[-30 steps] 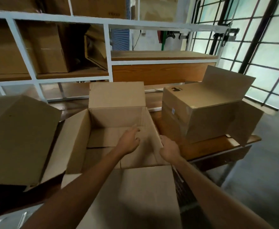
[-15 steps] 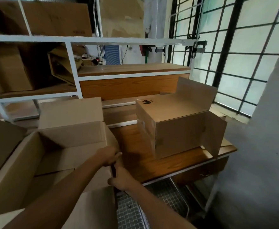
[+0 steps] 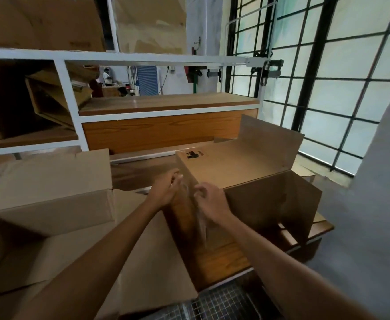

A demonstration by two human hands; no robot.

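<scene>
A closed cardboard box (image 3: 235, 165) with one side flap standing up sits on the wooden table (image 3: 226, 257) at the right. Both my hands meet at its near left corner. My left hand (image 3: 166, 190) lies with fingers stretched against the box's left face. My right hand (image 3: 212, 199) has its fingers curled at the corner edge, where a glossy strip of clear tape (image 3: 201, 225) runs down the box; the fingers seem to pinch it, though they are blurred. An open cardboard box (image 3: 51, 204) with raised flaps stands at the left, under my left forearm.
A white metal rack (image 3: 71, 107) with wooden shelves and more cardboard boxes (image 3: 41, 21) stands behind the table. A barred window (image 3: 328, 88) fills the right. A wire mesh basket (image 3: 212, 303) is below the table edge. A person (image 3: 106, 76) is far back.
My view has swung right. Both hands left the open box's right wall and moved to the near left corner of the closed box.
</scene>
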